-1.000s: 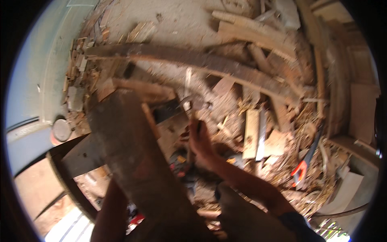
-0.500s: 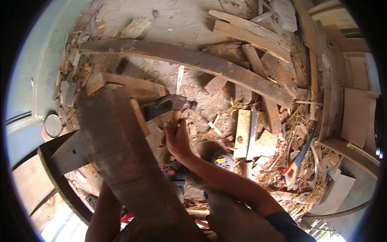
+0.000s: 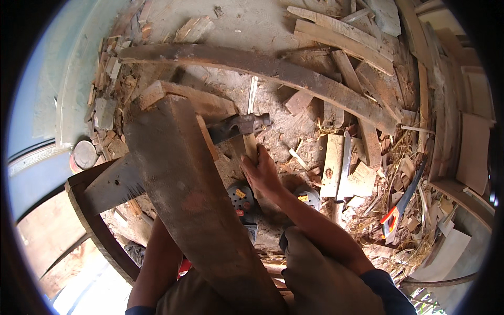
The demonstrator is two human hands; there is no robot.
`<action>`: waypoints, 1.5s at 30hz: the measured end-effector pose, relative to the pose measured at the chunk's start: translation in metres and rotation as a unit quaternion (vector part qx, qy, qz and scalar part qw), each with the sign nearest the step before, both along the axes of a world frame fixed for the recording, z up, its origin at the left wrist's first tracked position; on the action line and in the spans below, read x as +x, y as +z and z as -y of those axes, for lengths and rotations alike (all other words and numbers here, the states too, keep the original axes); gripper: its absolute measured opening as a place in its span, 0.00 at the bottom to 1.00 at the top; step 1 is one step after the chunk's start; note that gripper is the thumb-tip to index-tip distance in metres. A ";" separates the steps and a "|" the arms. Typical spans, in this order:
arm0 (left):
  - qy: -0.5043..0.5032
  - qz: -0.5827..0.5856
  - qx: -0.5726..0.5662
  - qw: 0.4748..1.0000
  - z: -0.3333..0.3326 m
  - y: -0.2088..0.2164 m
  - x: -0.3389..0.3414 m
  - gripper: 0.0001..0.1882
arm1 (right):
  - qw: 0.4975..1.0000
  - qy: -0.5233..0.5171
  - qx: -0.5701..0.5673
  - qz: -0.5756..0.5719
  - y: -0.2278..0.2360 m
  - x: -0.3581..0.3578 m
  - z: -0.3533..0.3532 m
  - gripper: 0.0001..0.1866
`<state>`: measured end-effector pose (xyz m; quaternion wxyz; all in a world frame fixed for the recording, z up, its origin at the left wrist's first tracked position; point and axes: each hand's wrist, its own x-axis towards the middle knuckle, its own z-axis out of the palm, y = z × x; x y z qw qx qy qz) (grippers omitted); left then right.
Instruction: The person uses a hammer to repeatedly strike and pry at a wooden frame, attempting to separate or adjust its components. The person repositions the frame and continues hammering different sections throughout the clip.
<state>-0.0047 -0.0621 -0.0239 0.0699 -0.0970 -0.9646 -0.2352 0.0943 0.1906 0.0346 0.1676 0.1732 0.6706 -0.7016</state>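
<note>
My right hand [image 3: 262, 173] is wrapped round the wooden handle of a claw hammer [image 3: 242, 127]. The hammer's dark metal head lies beside the upper part of a thick, dark wooden beam [image 3: 191, 178]. This beam slants from the lower middle, by my knees, up to the left. My left forearm [image 3: 161, 252] passes under the beam, which hides that hand and its fingers. Behind the beam's upper end lies another wood block [image 3: 202, 101], with a thin wood strip [image 3: 207, 137] near the hammer head.
A long curved timber [image 3: 252, 69] lies across the far floor. Offcuts, shavings and a pale board [image 3: 332, 165] are at the right, with an orange-handled handsaw [image 3: 403, 199]. A broad dark plate with a jagged edge [image 3: 114, 186] and a curved wooden piece [image 3: 100, 231] stand left.
The whole scene has shifted right and slightly up in the picture. The hammer's head has tilted, its striking face a little higher. My right hand keeps its hold on the handle.
</note>
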 end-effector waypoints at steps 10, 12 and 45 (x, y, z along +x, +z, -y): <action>-0.033 0.036 0.011 0.999 0.002 -0.008 -0.004 0.13 | 0.963 0.028 0.139 -0.230 -0.004 0.005 -0.009 0.24; 0.009 0.111 0.139 0.984 0.000 -0.002 -0.008 0.13 | 0.959 0.036 0.171 -0.221 -0.005 0.005 -0.010 0.24; -0.086 0.036 -0.182 0.979 0.002 0.032 -0.014 0.48 | 0.975 0.101 0.197 0.011 0.053 0.000 -0.056 0.19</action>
